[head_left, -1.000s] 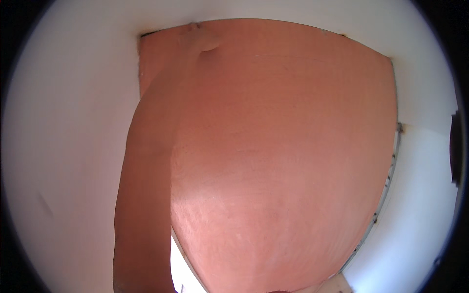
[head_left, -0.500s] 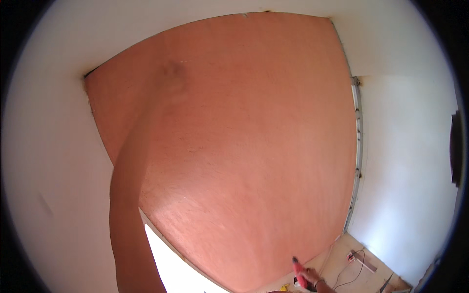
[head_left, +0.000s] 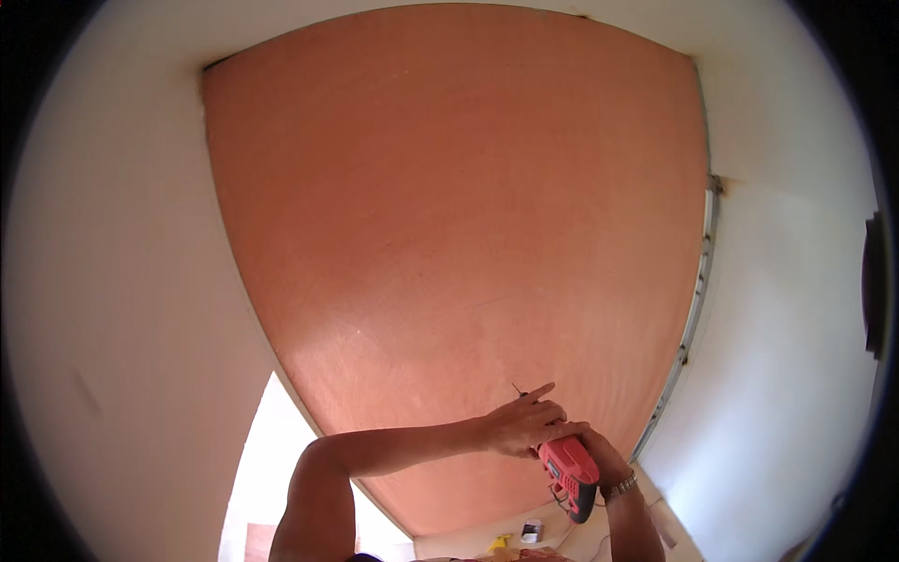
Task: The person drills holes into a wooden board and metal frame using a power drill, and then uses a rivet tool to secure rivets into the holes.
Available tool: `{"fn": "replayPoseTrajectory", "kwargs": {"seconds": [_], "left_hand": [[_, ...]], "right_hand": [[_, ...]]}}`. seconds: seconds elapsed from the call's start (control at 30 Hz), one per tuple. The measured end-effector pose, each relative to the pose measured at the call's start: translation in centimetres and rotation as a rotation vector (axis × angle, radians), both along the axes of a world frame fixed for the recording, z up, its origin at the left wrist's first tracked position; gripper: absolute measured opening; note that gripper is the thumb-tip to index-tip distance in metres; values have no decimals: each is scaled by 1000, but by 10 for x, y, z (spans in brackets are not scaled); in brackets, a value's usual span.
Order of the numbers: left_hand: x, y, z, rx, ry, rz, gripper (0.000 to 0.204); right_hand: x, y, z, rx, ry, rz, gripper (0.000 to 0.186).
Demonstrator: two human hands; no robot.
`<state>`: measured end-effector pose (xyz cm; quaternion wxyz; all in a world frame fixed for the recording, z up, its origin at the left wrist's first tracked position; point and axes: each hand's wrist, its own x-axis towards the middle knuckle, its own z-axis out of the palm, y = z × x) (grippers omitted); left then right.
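A red and black power drill (head_left: 568, 461) is between my hands at the lower right, its thin bit pointing up and left toward a large reddish-brown panel (head_left: 449, 234). My left hand (head_left: 521, 424) is wrapped round the drill's front end, one finger stretched out past the bit. Against the drill's right side, my right hand (head_left: 604, 456) grips the body, its thumb lying across the top. A metal-banded watch (head_left: 618, 486) circles the right wrist. The grip of the drill is partly hidden from view.
Pale walls (head_left: 112, 281) border the panel at left and right. Along its right edge runs a grey metal strip (head_left: 698, 290). A bright opening (head_left: 272, 450) shows at lower left. Below lie a yellow object (head_left: 499, 542) and a small dark-and-white box (head_left: 532, 531).
My left hand has come down from the panel's upper left to the front of the drill. The drill has risen with my right hand, and the view has shifted.
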<state>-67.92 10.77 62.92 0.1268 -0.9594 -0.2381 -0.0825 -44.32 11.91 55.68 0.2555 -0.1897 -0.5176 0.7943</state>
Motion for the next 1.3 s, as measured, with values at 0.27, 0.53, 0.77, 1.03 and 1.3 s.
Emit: {"fn": "replayPoseTrajectory", "kwargs": {"seconds": [0.27,0.53,0.77,1.03,1.3], "left_hand": [[-33,-12,60,256,-278,92,86],[-56,-26,164,632,-324,121,82],[-79,-44,308,923,-436,174,79],[-122,-82,456,480,-402,-229,63],[-135,-203,541,390,-627,238,90]], "right_hand": [[24,-37,54,605,-26,-186,82],[-18,-28,184,1285,-207,-550,61],[-51,-37,346,1857,-147,-858,55],[-101,-59,510,2254,-119,-951,43],[-145,-165,585,2206,-223,-988,15]]}}
